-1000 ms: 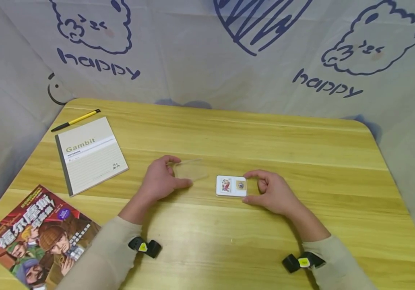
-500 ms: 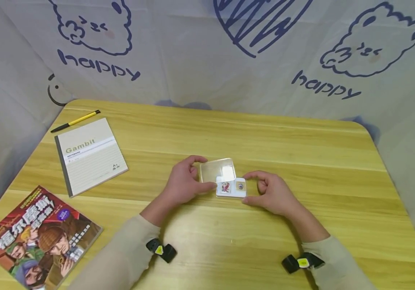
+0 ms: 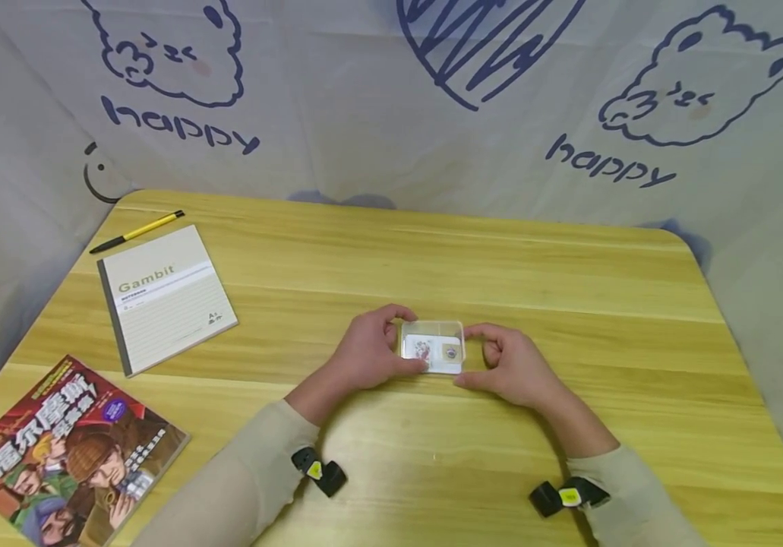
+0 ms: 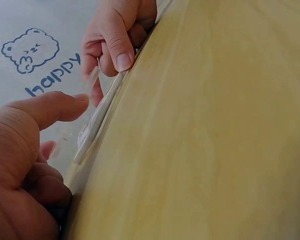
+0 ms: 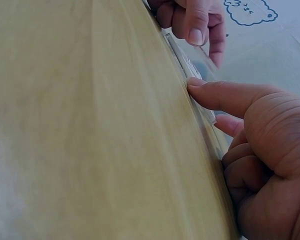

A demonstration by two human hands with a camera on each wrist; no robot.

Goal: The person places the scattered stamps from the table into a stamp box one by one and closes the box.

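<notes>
Clear lid (image 3: 434, 327) is pinched by the left hand (image 3: 370, 351) in the head view, above the white tray (image 3: 442, 369) on the counter (image 3: 391, 471). In the left wrist view, it seems light, stiff and slippery, so opposite edges should be taken gently. In the right wrist view, the tray's end is held in the right hand's (image 5: 275, 145) narrow grip.

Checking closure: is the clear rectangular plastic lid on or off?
Off: the left hand holds the lid above the white rectangular tray; both wrist views show a gap.
</notes>
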